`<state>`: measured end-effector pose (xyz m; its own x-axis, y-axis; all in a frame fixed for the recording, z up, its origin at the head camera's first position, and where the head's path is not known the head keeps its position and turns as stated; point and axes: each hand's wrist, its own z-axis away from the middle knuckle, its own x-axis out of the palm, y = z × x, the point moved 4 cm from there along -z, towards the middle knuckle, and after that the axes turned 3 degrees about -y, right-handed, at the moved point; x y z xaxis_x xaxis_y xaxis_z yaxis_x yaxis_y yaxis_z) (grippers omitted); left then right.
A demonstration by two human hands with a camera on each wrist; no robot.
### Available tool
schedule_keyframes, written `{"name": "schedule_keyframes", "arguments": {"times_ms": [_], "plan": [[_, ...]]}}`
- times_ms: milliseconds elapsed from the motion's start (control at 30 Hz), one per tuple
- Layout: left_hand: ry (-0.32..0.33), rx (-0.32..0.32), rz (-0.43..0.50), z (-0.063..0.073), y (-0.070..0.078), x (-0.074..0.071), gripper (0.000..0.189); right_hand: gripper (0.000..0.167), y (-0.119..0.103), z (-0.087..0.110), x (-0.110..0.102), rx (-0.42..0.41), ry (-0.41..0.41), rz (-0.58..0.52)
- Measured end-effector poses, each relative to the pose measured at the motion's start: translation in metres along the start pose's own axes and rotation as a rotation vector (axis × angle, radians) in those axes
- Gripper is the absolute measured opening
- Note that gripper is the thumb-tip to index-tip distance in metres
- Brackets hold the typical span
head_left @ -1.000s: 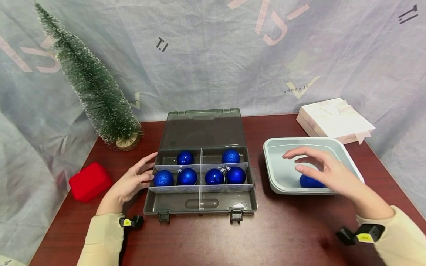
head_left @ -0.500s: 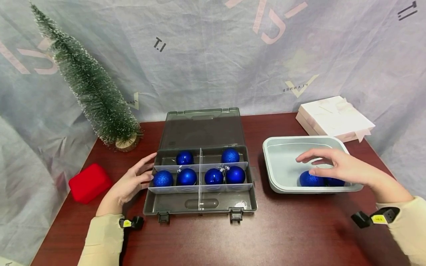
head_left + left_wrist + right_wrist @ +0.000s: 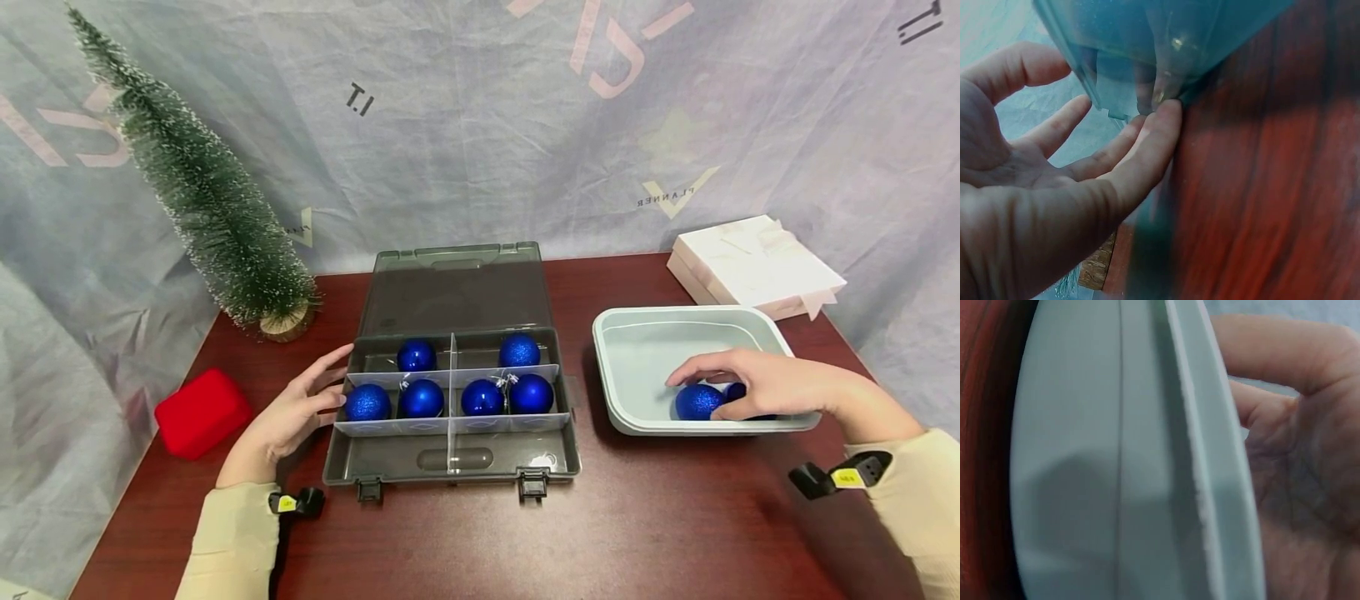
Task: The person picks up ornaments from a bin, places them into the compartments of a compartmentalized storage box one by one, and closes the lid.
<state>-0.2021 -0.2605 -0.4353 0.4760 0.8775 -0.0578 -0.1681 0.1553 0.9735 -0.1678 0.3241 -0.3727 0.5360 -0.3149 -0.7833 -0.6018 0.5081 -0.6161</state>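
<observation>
Entry: pick-up stage, by appearances

Glitter bauble (image 3: 697, 403): inside grey tub (image 3: 630, 358), near side. Right hand (image 3: 776, 385): curved over bauble; grip cannot be told. Left hand (image 3: 297, 415): fingers relaxed, touching divided case (image 3: 378, 455). Next move likely calls for: secure pinch, clear lift.

Head view bright, sharp; wrist views dim, soft; tabletop (image 3: 525, 542) faintly glaring.

Right fingers (image 3: 708, 363) partly hide 1 blue ball (image 3: 735, 390).

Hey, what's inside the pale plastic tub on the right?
Inside the tub are a glittery blue ball and part of another blue ball. Whatever lies behind the right grip can't be seen.
</observation>
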Motion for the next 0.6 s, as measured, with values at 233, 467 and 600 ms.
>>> {"name": "schedule_keyframes", "arguments": {"times_ms": [233,467,600], "plan": [[0.002,-0.006,-0.008,0.000,0.001,0.000,0.072,0.057,0.006,0.002,-0.001,0.013,-0.041,0.025],[0.001,-0.004,-0.017,0.000,0.002,-0.001,0.071,0.049,0.013,0.003,-0.001,0.112,-0.060,-0.051],[0.002,0.000,-0.015,0.000,0.000,-0.001,0.072,0.046,0.014,0.004,-0.002,0.147,-0.013,-0.079]]}}
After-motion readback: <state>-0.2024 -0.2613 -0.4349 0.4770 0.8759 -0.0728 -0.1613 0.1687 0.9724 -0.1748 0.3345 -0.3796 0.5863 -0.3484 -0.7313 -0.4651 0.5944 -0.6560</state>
